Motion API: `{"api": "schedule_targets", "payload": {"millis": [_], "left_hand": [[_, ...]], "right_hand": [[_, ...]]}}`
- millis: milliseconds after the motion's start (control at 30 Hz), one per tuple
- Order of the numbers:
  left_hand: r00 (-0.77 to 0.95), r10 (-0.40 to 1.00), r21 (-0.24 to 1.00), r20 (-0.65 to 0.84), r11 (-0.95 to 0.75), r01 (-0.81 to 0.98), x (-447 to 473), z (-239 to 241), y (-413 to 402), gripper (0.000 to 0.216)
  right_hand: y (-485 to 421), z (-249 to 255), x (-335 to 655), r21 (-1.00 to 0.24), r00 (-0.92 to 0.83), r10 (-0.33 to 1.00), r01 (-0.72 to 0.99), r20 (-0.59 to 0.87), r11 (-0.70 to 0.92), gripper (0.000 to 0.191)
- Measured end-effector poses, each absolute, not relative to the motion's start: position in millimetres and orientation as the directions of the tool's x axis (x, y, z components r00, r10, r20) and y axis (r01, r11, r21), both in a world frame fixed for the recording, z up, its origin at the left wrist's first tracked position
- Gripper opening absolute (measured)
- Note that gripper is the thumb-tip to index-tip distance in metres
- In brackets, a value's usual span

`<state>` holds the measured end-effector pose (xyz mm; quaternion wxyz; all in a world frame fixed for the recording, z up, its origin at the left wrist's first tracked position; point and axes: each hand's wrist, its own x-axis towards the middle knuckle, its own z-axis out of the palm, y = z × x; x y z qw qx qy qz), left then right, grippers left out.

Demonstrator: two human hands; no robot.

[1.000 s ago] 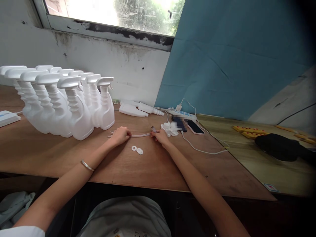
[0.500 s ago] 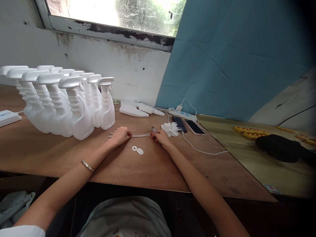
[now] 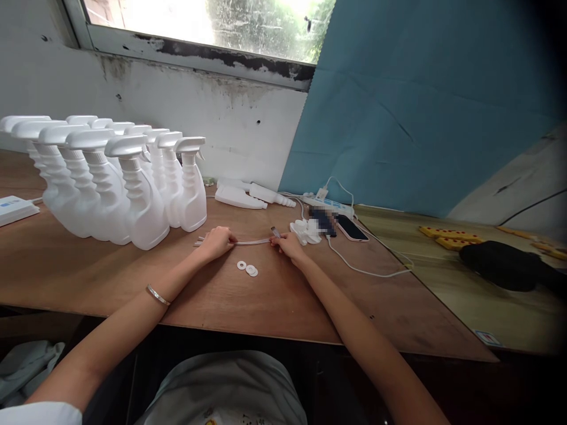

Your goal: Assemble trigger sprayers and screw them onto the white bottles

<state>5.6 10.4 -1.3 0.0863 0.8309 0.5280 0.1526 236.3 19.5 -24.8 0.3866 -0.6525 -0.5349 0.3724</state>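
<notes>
My left hand (image 3: 218, 243) is closed on thin clear plastic tubes (image 3: 252, 242), whose loose ends stick out on its left side. They stretch just above or along the tabletop to my right hand (image 3: 290, 247). That hand is closed around a small flat grey tool (image 3: 275, 232), which looks like a blade, its tip pointing up and left; it meets the right end of the tubes. White ring washers (image 3: 241, 265) lie on the table below the tubes. Beside my right hand is a small pile of white plastic parts (image 3: 303, 231).
Several white spray bottles (image 3: 146, 212) stand grouped on the left. Bottles without heads (image 3: 239, 198) lie near the wall. A power strip (image 3: 330, 205), a phone (image 3: 352, 228) and a white cable (image 3: 367, 273) are at the right. A black object (image 3: 498, 265) lies on the neighbouring table.
Both hands stay almost in place, with the tubes still between them. The whole view has shifted only very slightly.
</notes>
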Motion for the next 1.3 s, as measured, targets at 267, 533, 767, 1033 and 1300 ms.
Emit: {"api": "schedule_targets", "payload": {"millis": [267, 533, 767, 1033, 1300], "left_hand": [[0.401, 0.901, 0.292, 0.164, -0.433, 0.853, 6.1, -1.5, 10.5, 0.027], [0.396, 0.906, 0.294, 0.150, -0.423, 0.857, 6.2, -1.2, 10.6, 0.026], [0.397, 0.906, 0.296, 0.150, -0.424, 0.856, 6.2, -1.1, 10.9, 0.025], [0.398, 0.904, 0.296, 0.160, -0.428, 0.854, 5.7, -1.9, 11.0, 0.025], [0.398, 0.902, 0.277, 0.166, -0.430, 0.859, 6.5, -2.8, 11.7, 0.025]], "right_hand": [[16.8, -19.8, 233.7, -0.904, 0.145, 0.982, 0.393, -0.118, -0.167, 0.009], [13.9, -14.7, 234.6, -0.895, 0.212, 0.968, 0.393, -0.135, -0.211, 0.011], [16.1, -19.2, 234.4, -0.887, 0.231, 0.965, 0.410, -0.122, -0.211, 0.008], [8.8, -10.4, 230.1, -0.890, 0.192, 0.970, 0.400, -0.150, -0.217, 0.008], [9.7, -11.4, 230.3, -0.887, 0.177, 0.976, 0.420, -0.130, -0.194, 0.009]]}}
